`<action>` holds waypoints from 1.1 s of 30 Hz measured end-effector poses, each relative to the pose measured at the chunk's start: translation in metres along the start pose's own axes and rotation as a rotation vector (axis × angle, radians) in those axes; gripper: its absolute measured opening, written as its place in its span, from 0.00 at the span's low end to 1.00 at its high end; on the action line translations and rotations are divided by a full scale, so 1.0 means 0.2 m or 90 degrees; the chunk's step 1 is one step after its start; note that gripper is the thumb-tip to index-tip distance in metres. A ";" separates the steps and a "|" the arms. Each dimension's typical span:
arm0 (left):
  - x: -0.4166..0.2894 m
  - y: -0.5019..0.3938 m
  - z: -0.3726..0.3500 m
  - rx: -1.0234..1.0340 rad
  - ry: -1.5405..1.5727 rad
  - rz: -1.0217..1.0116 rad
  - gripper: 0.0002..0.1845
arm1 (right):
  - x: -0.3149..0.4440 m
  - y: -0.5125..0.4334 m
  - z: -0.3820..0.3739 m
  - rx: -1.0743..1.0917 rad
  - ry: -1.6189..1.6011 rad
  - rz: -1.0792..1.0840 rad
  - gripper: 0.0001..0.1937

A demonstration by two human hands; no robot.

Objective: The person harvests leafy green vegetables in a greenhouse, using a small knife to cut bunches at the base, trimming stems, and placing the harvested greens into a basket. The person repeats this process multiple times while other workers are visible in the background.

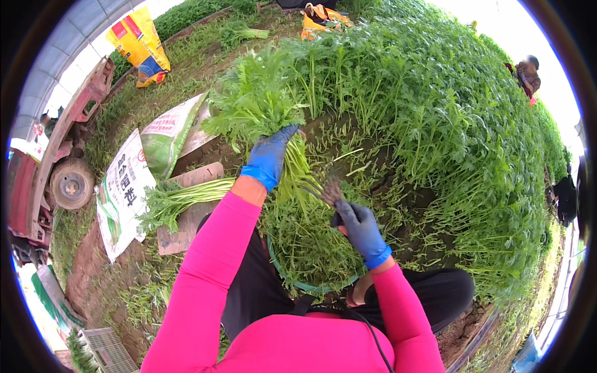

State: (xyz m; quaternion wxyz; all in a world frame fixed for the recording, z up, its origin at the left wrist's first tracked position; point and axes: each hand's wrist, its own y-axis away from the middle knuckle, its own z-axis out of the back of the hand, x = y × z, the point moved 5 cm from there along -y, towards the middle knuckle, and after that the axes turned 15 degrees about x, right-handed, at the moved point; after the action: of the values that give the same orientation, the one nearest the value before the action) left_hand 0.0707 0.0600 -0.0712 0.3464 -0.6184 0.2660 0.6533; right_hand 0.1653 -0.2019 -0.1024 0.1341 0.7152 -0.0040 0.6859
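My left hand (273, 151), in a blue glove, is closed round a bunch of leafy greens (261, 105), with the leaves pointing up and away and the pale stems hanging below the fist. My right hand (358, 226), gloved too, grips a small dirty tool with thin prongs (329, 190), held against the lower stems; its exact kind is blurred. Below both hands, a round green basin (322, 288) full of loose leaves and trimmings sits between my legs. A bundle of cut greens (196, 198) lies on a board to the left.
Standing greens (447, 107) fill the front and right. Printed fertilizer sacks (123, 193) and a wheeled red vehicle (70, 182) are at left. A plastic crate (109, 350) stands lower left. Another bundle (242, 33) lies farther off. A person (528, 77) is at the far right.
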 end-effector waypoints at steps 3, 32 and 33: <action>-0.05 0.01 -0.05 -0.003 0.038 -0.035 0.14 | -0.11 -0.19 -0.12 -0.035 0.092 0.056 0.23; 0.01 0.09 0.27 -0.293 0.181 0.258 0.45 | -0.36 0.04 0.08 -0.322 0.239 0.015 0.20; 0.01 0.10 0.26 -0.303 0.191 0.266 0.45 | -0.28 0.04 0.03 -0.306 0.195 0.064 0.18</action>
State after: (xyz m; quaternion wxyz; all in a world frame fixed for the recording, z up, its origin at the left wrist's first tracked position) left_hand 0.0224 0.0876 -0.0697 0.0086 -0.7031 0.2751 0.6557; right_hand 0.1661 -0.2210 -0.1559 0.2652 0.5499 -0.1816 0.7709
